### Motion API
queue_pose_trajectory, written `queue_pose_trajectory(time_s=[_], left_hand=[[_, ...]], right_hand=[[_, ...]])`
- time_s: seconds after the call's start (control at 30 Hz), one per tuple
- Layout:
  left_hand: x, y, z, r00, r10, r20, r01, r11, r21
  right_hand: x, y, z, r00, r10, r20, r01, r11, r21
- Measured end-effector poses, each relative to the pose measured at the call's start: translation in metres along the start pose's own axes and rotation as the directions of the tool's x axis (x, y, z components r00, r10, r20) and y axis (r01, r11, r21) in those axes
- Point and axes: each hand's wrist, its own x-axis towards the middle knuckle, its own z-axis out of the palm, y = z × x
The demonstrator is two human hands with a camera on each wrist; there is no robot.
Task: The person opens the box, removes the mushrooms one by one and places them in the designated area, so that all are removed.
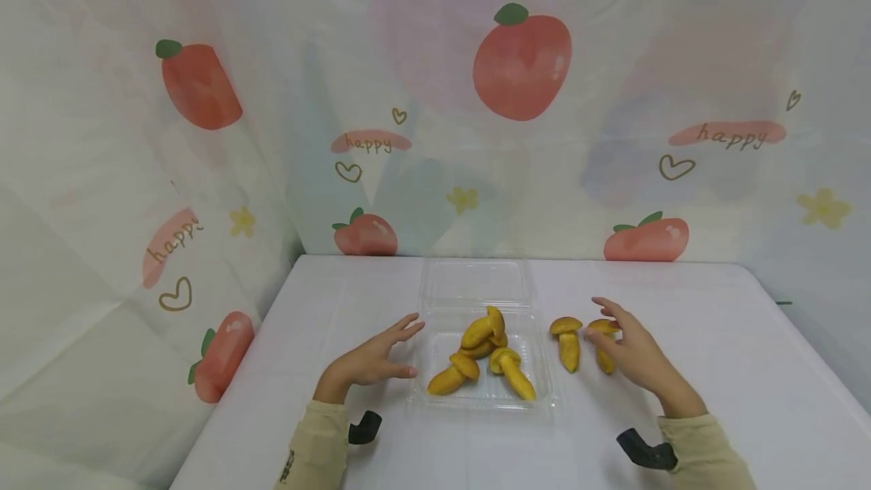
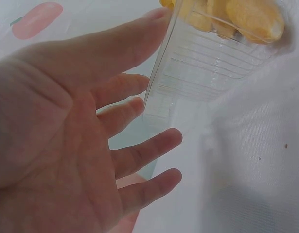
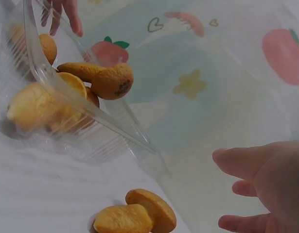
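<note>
A clear plastic clamshell box point(image 1: 483, 398) stands with its lid point(image 1: 476, 282) laid back, and several yellow-brown mushrooms point(image 1: 452, 378) lie inside. Two more mushrooms lie on the table right of the box, one nearer it point(image 1: 568, 346) and one farther right point(image 1: 605, 358). My left hand point(image 1: 370, 358) hovers by the box's left side, fingers spread, holding nothing; in the left wrist view the thumb overlaps the box wall point(image 2: 161, 63), contact unclear. My right hand point(image 1: 636, 354) is over the rightmost mushroom, partly covering it. Its fingers look apart and empty in the right wrist view.
A white cloth covers the table point(image 1: 381, 437). Behind and to the left hang pale curtains point(image 1: 435, 195) printed with fruit, hearts and flowers. Dark curved pieces point(image 1: 646, 451) stick out from both sleeves point(image 1: 708, 448).
</note>
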Motion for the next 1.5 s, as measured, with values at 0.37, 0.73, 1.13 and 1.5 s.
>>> queue_pose_trajectory(time_s=[0.37, 0.73, 1.13, 1.5], left_hand=[[0.000, -0.002, 0.003, 1.000, -0.005, 0.003, 0.005, 1.000, -0.008], [0.002, -0.007, 0.003, 1.000, 0.014, 0.016, -0.014, 1.000, 0.025], [0.002, -0.003, 0.000, 1.000, 0.003, 0.014, -0.004, 1.000, 0.015], [0.004, -0.001, -0.002, 1.000, -0.006, 0.012, 0.006, 1.000, -0.003]], right_hand=[[-0.010, -0.030, 0.014, 0.992, -0.121, -0.030, 0.122, 0.992, 0.037], [-0.015, -0.047, 0.031, 0.973, -0.230, 0.010, 0.228, 0.971, 0.068], [-0.015, -0.059, 0.058, 0.955, -0.286, 0.076, 0.283, 0.958, 0.049], [-0.015, -0.064, 0.072, 0.946, -0.310, 0.097, 0.314, 0.949, -0.022]])
